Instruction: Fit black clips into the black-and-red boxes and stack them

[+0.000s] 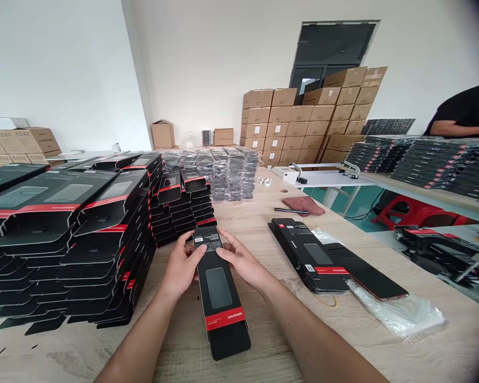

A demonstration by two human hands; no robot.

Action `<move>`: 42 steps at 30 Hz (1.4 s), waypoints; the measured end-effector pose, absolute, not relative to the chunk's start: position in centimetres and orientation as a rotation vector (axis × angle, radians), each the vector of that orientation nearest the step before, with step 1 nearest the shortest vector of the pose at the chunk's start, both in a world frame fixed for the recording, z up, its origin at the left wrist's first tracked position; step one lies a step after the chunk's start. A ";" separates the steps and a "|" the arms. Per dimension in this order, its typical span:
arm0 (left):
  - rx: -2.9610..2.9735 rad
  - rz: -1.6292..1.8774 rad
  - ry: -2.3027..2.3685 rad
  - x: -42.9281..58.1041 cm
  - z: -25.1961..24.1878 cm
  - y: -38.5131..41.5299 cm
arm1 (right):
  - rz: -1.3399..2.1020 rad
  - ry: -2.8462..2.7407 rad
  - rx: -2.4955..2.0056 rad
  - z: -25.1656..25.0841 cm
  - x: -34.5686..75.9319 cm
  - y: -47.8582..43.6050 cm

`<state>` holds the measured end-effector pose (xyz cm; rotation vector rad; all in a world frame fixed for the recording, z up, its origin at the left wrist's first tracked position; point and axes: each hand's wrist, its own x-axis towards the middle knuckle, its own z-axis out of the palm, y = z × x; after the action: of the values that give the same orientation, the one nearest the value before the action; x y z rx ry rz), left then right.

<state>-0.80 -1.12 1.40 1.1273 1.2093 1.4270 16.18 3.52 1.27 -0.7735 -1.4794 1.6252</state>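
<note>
A black retail box (219, 260) with a clear window and a red band lies lengthwise before me on the wooden table. Its near end flap hangs out toward me. My left hand (183, 263) grips the far left edge, thumb on top. From the other side, my right hand (239, 258) holds the far right edge, its thumb also on the top face. The fingers under the box are partly hidden. To the left rise tall stacks of similar open-ended black boxes (115, 250). Flattened black boxes (303, 250) lie in a pile to the right.
Beside the flat pile are a black phone (371, 271) and clear plastic bags (415, 314). A pen (291, 211) and brown cloth (305, 205) lie farther back. Wrapped bundles (227, 173) stand at the far table end, cartons (295, 125) behind. A person (463, 111) is at the right.
</note>
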 end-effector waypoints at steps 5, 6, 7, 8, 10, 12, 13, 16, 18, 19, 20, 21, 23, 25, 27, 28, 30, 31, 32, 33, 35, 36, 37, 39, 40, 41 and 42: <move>1.175 1.542 1.106 -0.7 1.5 -0.9 | 1.743 -1.385 -0.747 1.2 15.6 3.4; 1.188 1.527 1.084 -0.7 1.6 -1.0 | 1.736 -1.370 -0.773 1.1 15.6 3.5; 1.200 1.498 1.065 -0.7 1.7 -1.0 | 1.702 -1.351 -0.808 1.0 15.5 3.6; 1.212 1.463 1.045 -0.7 1.8 -1.1 | 1.649 -1.327 -0.844 1.0 15.5 3.8; 1.227 1.387 1.008 -0.6 2.0 -1.4 | 1.531 -1.281 -0.889 0.9 15.7 4.2; 1.242 1.334 0.977 -0.6 2.1 -1.6 | 1.461 -1.292 -0.899 0.9 16.1 4.5; 1.253 1.317 0.965 -0.6 2.2 -1.7 | 1.446 -1.315 -0.895 1.0 16.3 4.6; 1.280 1.299 0.946 -0.6 2.1 -1.8 | 1.399 -1.389 -0.870 1.1 16.7 4.8; 1.294 1.292 0.952 -0.6 2.0 -1.8 | 1.403 -1.392 -0.827 1.1 17.0 4.8; 1.309 1.283 0.959 -0.5 1.9 -1.8 | 1.447 -1.373 -0.806 1.2 17.0 4.8; 1.334 1.269 0.967 -0.5 1.9 -1.8 | 1.518 -1.333 -0.793 1.2 17.1 4.7; 1.366 1.250 0.974 -0.4 1.8 -1.9 | 1.607 -1.277 -0.791 1.2 17.2 4.6; 1.438 1.214 0.984 -0.3 1.6 -2.0 | 1.801 -1.167 -0.805 1.3 17.3 4.4; 1.483 1.208 0.993 -0.3 1.5 -2.2 | 1.939 -1.142 -0.821 1.4 17.4 4.2; 1.478 1.221 1.001 -0.2 1.5 -2.4 | 1.956 -1.178 -0.837 1.5 17.5 4.0; 1.469 1.226 1.000 -0.2 1.5 -2.5 | 1.920 -1.202 -0.842 1.5 17.5 4.0; 1.451 1.224 0.989 -0.3 1.5 -2.6 | 1.806 -1.258 -0.837 1.5 17.5 4.1; 1.448 1.223 0.983 -0.3 1.5 -2.7 | 1.756 -1.293 -0.821 1.5 17.5 4.2; 1.446 1.224 0.978 -0.3 1.6 -2.7 | 1.719 -1.331 -0.801 1.5 17.5 4.2; 1.442 1.228 0.974 -0.3 1.6 -2.7 | 1.691 -1.366 -0.784 1.6 17.5 4.2; 1.429 1.242 0.963 -0.3 1.5 -2.6 | 1.661 -1.411 -0.765 1.7 17.5 4.1; 1.423 1.255 0.958 -0.3 1.5 -2.5 | 1.656 -1.416 -0.762 1.8 17.4 4.1; 1.418 1.270 0.955 -0.3 1.5 -2.4 | 1.658 -1.410 -0.758 2.0 17.4 4.0; 1.405 1.316 0.944 -0.3 1.4 -2.3 | 1.682 -1.395 -0.733 2.4 17.3 3.7; 1.392 1.346 0.934 -0.3 1.4 -2.2 | 1.692 -1.401 -0.711 2.6 17.2 3.6; 1.371 1.375 0.920 -0.3 1.4 -2.1 | 1.694 -1.421 -0.688 2.8 17.2 3.5; 1.342 1.403 0.901 -0.3 1.4 -2.0 | 1.690 -1.448 -0.666 2.9 17.1 3.3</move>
<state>-0.32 -2.02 1.42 1.3419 0.9013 1.4034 17.13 3.33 2.95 -0.6662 -1.4483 1.6904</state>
